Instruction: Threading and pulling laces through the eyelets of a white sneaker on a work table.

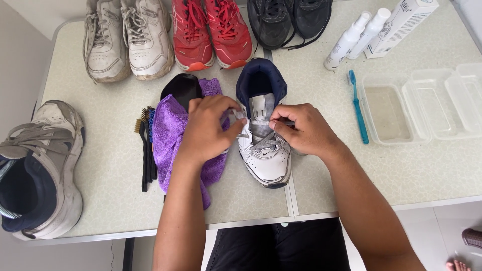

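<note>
Speckled table (351, 165): white sneaker (264, 150) at centre. Left hand (208, 130) and right hand (301, 129) each pinch its lace (261, 122). Purple cloth (170, 130) left of sneaker, touching.

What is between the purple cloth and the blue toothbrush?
In the head view, the white sneaker with a navy collar lies between the purple cloth and the blue toothbrush, with the left hand and right hand at its laces.

i see red trainers (211, 32) and black trainers (288, 20) at the bench's (351, 175) far edge, a blue toothbrush (358, 106), two white spray bottles (357, 36), clear tubs (427, 103).
</note>
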